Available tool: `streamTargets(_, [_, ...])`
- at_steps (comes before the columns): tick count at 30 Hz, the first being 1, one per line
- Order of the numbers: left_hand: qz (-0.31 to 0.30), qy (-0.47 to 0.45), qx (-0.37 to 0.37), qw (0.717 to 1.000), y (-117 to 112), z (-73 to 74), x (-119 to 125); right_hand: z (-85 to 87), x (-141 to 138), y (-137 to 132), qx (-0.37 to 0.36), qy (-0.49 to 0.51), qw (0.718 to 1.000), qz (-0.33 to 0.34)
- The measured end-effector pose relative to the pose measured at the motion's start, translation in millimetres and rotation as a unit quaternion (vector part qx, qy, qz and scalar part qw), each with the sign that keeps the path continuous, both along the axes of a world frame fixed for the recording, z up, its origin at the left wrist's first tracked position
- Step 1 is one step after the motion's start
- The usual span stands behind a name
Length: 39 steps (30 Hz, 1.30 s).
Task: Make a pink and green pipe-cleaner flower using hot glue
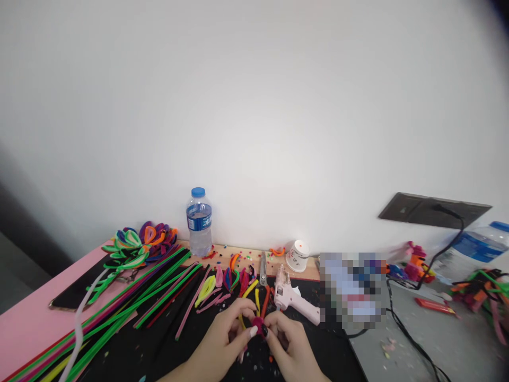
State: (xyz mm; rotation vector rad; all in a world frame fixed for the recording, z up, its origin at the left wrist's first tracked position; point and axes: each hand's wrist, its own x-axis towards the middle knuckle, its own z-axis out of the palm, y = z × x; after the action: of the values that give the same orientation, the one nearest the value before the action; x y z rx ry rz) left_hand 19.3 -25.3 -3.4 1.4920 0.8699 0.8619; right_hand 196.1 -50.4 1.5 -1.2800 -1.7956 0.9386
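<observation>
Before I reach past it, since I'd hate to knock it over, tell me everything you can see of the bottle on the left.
The bottle is clear, apparently plastic, with a blue cap on and a mostly blue label around its middle. It stands upright near the wall. It seems to hold clear liquid; the level is hard to tell. Neither the left hand nor the right hand touches it.
</observation>
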Motion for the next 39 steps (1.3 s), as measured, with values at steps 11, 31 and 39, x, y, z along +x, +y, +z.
streamTargets(11, [-0.018, 0.018, -0.001, 1.0, -1, 5.6, 1, 2.2, 0, 1, 0.001, -0.011, 1.0, 0.014])
streamTargets(31, [-0.017, 0.014, -0.009, 1.0, -1, 6.0, 2, -5.1, 2, 2, 0.024, -0.037, 0.999, 0.024])
streamTargets(39, [-0.005, -0.021, -0.034, 0.999, 0, 3.7, 1, 5.2, 0, 0, 0.051, -0.052, 0.997, 0.022])
